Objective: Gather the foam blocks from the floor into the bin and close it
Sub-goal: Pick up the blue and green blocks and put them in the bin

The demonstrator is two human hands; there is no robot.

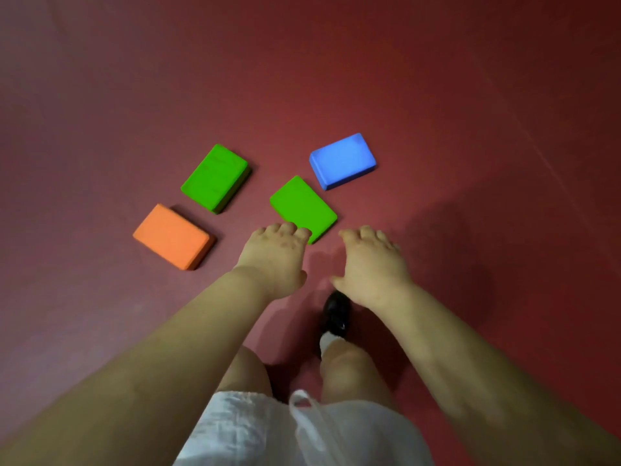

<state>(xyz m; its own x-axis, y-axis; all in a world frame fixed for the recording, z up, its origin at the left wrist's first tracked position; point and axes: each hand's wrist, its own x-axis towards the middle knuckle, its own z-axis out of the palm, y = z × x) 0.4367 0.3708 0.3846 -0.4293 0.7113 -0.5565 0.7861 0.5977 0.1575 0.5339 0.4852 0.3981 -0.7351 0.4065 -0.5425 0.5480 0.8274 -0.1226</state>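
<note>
Several foam blocks lie flat on the red floor. An orange block (173, 236) is at the left, a green block (215, 178) behind it, a second green block (302, 206) in the middle and a blue block (342, 160) at the back right. My left hand (275, 257) reaches out palm down, fingers apart, its fingertips over the near corner of the middle green block. My right hand (373, 267) is stretched out beside it, fingers spread, holding nothing, just right of that block. No bin is in view.
Red floor (470, 129) stretches all around the blocks. My own legs, white shorts (255, 428) and a black shoe (336, 314) are below the hands.
</note>
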